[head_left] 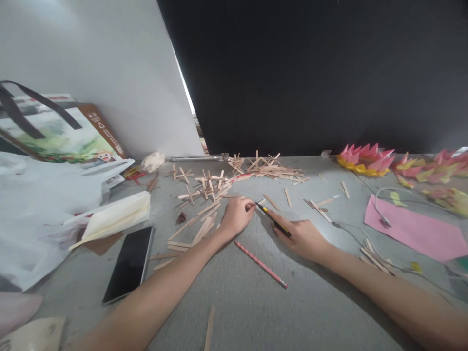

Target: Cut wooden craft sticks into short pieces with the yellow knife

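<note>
My right hand [302, 238] is closed round a black-and-yellow utility knife [275, 221], its tip pointing up and left. That tip comes close to the fingertips of my left hand [237, 214], which are pinched together low over the table. Whatever lies between those left fingers is too small to make out, perhaps the end of a wooden craft stick. Loose craft sticks [204, 229] lie beside my left wrist. Below and between the two hands rests a pink pencil [260, 264]. Behind my left hand stand sticks joined into crosses [211, 186].
More craft sticks [280, 170] are heaped at the back. A phone [129, 265], plastic bags [44, 209] and a printed carrier bag [66, 129] are on the left. On the right are pink paper [417, 229], a cable [360, 234] and folded paper flowers [365, 160].
</note>
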Tool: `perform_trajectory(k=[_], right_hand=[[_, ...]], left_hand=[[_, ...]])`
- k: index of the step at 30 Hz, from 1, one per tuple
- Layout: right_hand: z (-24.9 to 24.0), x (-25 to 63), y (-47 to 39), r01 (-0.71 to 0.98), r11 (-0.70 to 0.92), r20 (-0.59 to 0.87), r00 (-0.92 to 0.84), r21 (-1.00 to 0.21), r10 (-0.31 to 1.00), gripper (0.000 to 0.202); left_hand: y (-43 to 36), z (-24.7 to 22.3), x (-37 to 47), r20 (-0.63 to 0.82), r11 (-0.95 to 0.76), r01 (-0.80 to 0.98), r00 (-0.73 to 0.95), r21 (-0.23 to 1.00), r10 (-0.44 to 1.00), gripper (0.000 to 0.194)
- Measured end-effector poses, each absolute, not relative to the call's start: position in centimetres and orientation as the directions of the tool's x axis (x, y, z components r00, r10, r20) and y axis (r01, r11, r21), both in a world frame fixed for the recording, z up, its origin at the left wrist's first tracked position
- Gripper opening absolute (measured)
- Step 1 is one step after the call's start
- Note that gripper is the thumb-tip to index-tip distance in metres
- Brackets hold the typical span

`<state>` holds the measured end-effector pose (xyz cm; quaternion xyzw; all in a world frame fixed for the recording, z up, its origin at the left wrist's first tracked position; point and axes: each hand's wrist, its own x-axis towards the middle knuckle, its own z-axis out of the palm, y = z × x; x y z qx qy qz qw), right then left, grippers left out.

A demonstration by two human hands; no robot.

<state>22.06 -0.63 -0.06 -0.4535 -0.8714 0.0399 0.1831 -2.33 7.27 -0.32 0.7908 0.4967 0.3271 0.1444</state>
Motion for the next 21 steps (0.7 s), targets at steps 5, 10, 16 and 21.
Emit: perform_trajectory(k=[5, 10, 16, 21], right_hand=[[-0.10, 22.02, -0.67, 0.781, 0.578, 0.284, -0.513, -0.236, 0.810, 0.057], [-0.35, 22.07, -0.62, 0.778, 0.579, 0.272, -0.519, -0.242, 0.810, 0.057], [-0.25, 21.97, -0.56, 0.782, 0.578, 0.269, -0.519, -0.236, 0.812, 0.057], [0.26, 21.88, -0.68, 0.782, 0.575, 0.265, -0.517, -0.240, 0.814, 0.057]], left_hand=[[7.69, -0.61, -2.52, 0.394, -0.459, 0.720, 0.274, 0.520, 0.877, 0.008], [7.65, -0.27, -2.68, 0.387, -0.530, 0.687, 0.371, 0.497, 0.844, 0.007], [7.07, -0.16, -2.36, 0.399, -0.560, 0.695, 0.404, 0.451, 0.823, 0.009], [6.79, -0.37, -2.10, 0.422, -0.486, 0.769, 0.311, 0.415, 0.852, 0.008]])
